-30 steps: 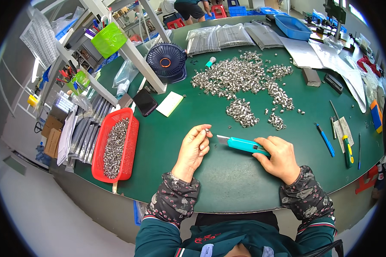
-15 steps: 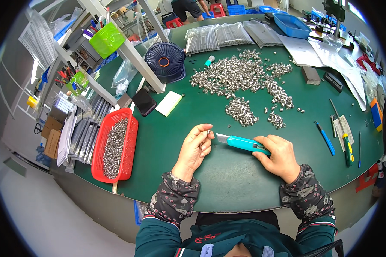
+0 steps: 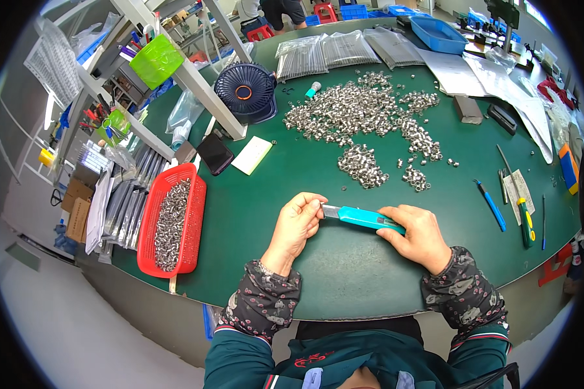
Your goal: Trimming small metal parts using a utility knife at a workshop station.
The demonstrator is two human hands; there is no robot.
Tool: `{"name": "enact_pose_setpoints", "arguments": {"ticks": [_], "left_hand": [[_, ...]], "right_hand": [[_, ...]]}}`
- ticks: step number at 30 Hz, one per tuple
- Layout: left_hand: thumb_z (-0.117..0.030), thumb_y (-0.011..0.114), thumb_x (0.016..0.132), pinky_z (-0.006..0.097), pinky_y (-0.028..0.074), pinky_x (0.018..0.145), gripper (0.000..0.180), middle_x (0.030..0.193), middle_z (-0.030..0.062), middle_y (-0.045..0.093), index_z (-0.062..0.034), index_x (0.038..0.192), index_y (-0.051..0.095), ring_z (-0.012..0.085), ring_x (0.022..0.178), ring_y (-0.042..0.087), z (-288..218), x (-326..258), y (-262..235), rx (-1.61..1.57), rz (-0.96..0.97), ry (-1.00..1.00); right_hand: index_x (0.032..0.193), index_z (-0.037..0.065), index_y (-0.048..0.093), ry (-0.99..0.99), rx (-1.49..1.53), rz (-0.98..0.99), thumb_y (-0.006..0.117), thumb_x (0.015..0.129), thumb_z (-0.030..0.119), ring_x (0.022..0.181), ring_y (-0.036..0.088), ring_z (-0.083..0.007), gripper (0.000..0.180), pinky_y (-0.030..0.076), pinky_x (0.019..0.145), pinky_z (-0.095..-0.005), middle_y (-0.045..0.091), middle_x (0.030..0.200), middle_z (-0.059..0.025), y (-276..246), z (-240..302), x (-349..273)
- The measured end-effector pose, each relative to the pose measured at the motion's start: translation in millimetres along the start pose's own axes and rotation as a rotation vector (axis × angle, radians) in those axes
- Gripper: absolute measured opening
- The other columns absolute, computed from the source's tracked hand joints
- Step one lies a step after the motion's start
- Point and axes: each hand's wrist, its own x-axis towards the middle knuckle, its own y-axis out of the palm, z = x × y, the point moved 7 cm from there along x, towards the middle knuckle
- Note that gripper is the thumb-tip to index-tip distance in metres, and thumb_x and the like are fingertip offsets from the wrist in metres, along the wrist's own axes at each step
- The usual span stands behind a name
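Observation:
My right hand is wrapped round the teal handle of a utility knife, whose blade points left. The blade's tip meets the fingertips of my left hand. A small metal ring is pinched there between thumb and forefinger, mostly hidden by the fingers. Beyond my hands lies a large heap of small shiny metal rings, with smaller piles on its near side. To the left stands a red plastic basket holding many similar metal pieces.
On the green table are a blue fan, a phone, a yellow notepad, a blue pen-like tool and a screwdriver. Bagged rods and a blue bin line the back.
The knife has moved slightly left, and its blade now reaches my left fingertips, where before there was a gap. The left fingers have turned a little, hiding the ring more.

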Motion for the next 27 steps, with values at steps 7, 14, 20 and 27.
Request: {"name": "enact_pose_setpoints", "arguments": {"ticks": [7,14,20,27], "left_hand": [[-0.019,0.048,0.094,0.014,0.024,0.038,0.019,0.072,0.0019,0.052,-0.0014,0.095,0.056,0.0013,0.046,0.033,8,-1,-9,-0.091,-0.037,-0.070],[-0.017,0.047,0.094,0.014,0.027,0.038,0.019,0.078,0.0031,0.052,-0.0011,0.102,0.056,0.0017,0.049,0.034,-1,0,-4,-0.081,-0.047,-0.030],[-0.011,0.050,0.092,0.014,0.029,0.040,0.017,0.083,0.0046,0.055,-0.0014,0.105,0.054,0.0020,0.052,0.036,-3,0,-2,-0.190,-0.020,-0.006],[-0.007,0.054,0.089,0.015,0.030,0.041,0.013,0.084,0.0044,0.055,-0.0025,0.102,0.053,0.0024,0.053,0.036,1,5,-7,-0.189,0.024,0.030]], "right_hand": [[0.098,0.007,0.060,-0.186,-0.159,-0.187,0.071,0.069,0.015,0.058,0.053,-0.0255,0.032,0.043,0.052,-0.0359,0.051,0.066,-0.0076,-12,21,0],[0.096,0.007,0.060,-0.097,-0.055,-0.247,0.071,0.069,0.015,0.059,0.053,-0.0261,0.030,0.043,0.052,-0.0360,0.051,0.066,-0.0080,-17,8,-1],[0.095,0.007,0.060,-0.070,-0.060,-0.209,0.070,0.069,0.015,0.060,0.054,-0.0262,0.029,0.043,0.053,-0.0362,0.052,0.066,-0.0080,-15,7,0],[0.095,0.008,0.060,-0.040,-0.032,-0.119,0.070,0.071,0.018,0.064,0.056,-0.0279,0.028,0.044,0.056,-0.0382,0.054,0.068,-0.0088,-8,3,0]]}}
